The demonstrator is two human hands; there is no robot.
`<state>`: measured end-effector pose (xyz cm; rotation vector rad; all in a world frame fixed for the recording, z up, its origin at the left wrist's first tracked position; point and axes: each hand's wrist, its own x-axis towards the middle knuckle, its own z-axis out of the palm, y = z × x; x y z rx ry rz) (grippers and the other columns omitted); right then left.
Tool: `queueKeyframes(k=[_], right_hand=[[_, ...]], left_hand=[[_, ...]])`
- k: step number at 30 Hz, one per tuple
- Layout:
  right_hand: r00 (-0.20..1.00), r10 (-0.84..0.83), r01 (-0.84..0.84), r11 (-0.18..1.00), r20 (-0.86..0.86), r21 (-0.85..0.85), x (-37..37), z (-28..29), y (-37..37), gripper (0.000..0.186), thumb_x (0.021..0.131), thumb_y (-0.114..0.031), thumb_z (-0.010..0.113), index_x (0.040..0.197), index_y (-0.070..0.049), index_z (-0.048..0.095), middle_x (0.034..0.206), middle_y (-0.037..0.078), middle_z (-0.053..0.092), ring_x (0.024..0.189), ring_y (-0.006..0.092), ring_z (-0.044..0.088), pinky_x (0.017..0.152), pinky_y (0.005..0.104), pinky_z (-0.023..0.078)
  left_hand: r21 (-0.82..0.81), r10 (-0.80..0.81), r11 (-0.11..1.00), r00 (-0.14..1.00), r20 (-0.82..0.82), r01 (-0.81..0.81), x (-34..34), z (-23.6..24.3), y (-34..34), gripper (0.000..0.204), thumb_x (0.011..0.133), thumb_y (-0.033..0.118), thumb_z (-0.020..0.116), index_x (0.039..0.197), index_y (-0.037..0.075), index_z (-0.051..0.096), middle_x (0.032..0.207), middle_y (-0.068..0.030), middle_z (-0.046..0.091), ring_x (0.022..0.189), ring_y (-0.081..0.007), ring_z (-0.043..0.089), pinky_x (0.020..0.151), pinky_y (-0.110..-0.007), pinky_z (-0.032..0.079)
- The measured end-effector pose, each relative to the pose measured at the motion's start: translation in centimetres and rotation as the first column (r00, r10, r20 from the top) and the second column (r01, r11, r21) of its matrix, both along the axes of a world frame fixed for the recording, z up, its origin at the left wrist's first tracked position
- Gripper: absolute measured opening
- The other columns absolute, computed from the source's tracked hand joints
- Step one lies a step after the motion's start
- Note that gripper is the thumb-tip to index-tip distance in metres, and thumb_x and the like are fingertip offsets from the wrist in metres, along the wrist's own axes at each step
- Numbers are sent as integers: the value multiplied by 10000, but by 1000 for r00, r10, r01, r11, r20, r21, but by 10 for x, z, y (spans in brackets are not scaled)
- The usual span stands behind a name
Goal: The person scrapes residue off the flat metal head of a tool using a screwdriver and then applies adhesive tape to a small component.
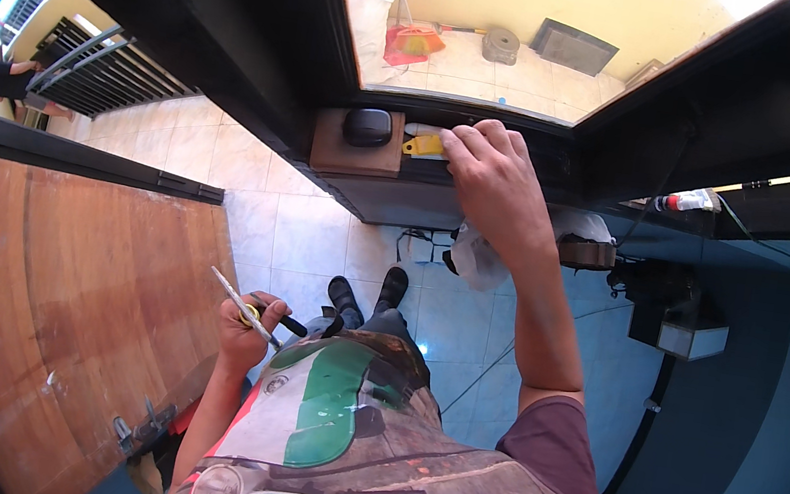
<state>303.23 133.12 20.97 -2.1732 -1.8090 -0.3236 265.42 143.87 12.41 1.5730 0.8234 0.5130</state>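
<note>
My left hand [245, 327] is closed around a long pale stick [225, 282], with a yellow ring-shaped item and a dark handle [291, 320] in or beside its fingers. My right hand [491, 185] reaches onto the black window ledge [552, 168], its fingers curled beside a flat yellow plastic item [419, 145] and a pale object behind it; what the fingertips grip is hidden. Left of these, a rounded black object [367, 128] rests on a brown block [336, 148].
An open wooden door [74, 303] fills the left. A plastic bag [484, 260] and a dark bracket [584, 253] are below the ledge. A cable runs across the tiled floor [285, 242]. Another person [5, 76] is by a railing at far left. A boxy fixture [690, 339] is at right.
</note>
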Motion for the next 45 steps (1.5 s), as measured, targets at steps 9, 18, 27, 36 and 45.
queueKeyframes(k=[9,18,27,36,45], right_hand=[[998,-30,32,999,46,-43,4,-13,7,241,836,-45,664,1068,-83,720,1106,56,671,1138,237,583,1028,375,447],[993,104,-110,985,50,135,16,-4,0,231,843,-51,688,1071,-83,711,1070,40,681,1138,242,590,990,375,452],[999,-50,45,974,16,223,40,29,-49,220,844,7,722,1059,-43,717,1101,61,699,1075,255,621,935,406,465],[987,-155,150,984,43,97,56,9,-58,229,838,32,678,1053,-43,708,1052,70,691,1047,269,623,920,410,474],[979,-202,202,979,-1,12,58,8,-58,219,849,-19,713,1065,-51,704,1093,75,694,1052,289,619,927,414,477]], left_hand=[[0,35,999,999,-9,-35,-16,-10,0,162,957,68,750,836,-40,740,803,-99,739,722,-124,663,647,-274,514],[-31,28,999,1000,-13,-28,-17,-15,-1,153,951,69,755,840,-35,741,803,-95,743,727,-124,666,655,-278,520],[-22,14,1000,1000,5,-13,-10,-14,0,158,940,47,758,808,-38,737,797,-107,739,719,-135,667,641,-281,510],[-33,-15,999,1000,1,15,-2,-13,-1,160,938,49,760,809,-44,743,800,-110,739,714,-140,671,638,-281,511],[-36,-22,999,1000,20,23,-2,-11,-2,170,949,42,743,801,-42,733,799,-103,738,718,-132,673,651,-279,520]])
